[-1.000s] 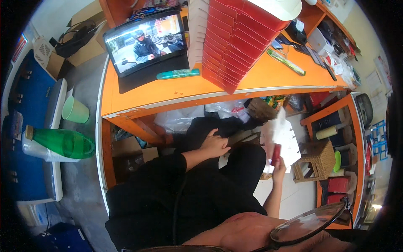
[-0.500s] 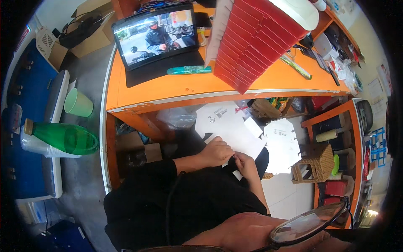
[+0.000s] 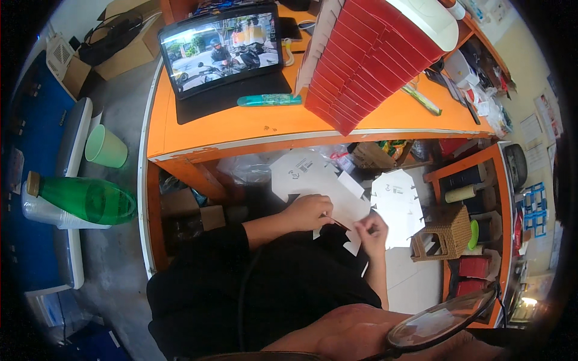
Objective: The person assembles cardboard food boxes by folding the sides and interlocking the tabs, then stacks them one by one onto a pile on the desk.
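Observation:
My left hand point(image 3: 310, 212) is closed over my lap, and a thin dark reddish strip point(image 3: 341, 225) sticks out from its fingers. Just to the right, my right hand point(image 3: 372, 233) has its thumb and fingers pinched together near the strip's other end; what they hold is too small to make out. Beneath and beyond both hands lies a white die-cut card sheet point(image 3: 304, 174) with slots and tabs, partly covered by the left hand. A second white card piece point(image 3: 396, 201) with notched edges lies to the right.
On the orange table point(image 3: 211, 141) stand a tablet point(image 3: 220, 51) playing a video, a teal pen-like item point(image 3: 269, 100) and a stack of red card pieces point(image 3: 373, 60). A woven stool point(image 3: 442, 234) is at right. A green bottle point(image 3: 84, 198) and pale green cup point(image 3: 106, 146) are at left.
My hands were together and have moved apart, the right one going right. The thin reddish strip now shows between them. The view has shifted slightly.

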